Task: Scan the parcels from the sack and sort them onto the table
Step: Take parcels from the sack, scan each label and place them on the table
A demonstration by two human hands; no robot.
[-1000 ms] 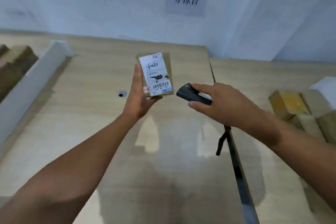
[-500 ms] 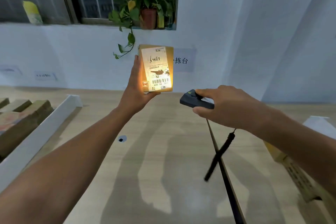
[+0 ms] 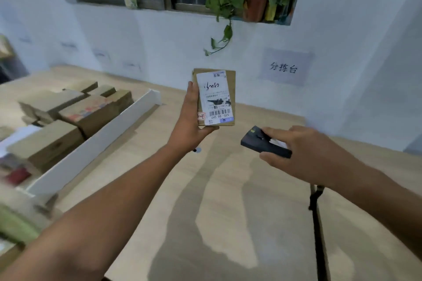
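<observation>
**Parcel held up, scanner beside it**

The left hand grips a brown parcel upright above the table, label facing near. To its right, the right hand pinches a black scanner.

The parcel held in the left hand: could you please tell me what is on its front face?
A white shipping label with a barcode covers most of the parcel; a small red-marked sticker sits at its lower left corner. Its back, against the left hand, is hidden.
</observation>
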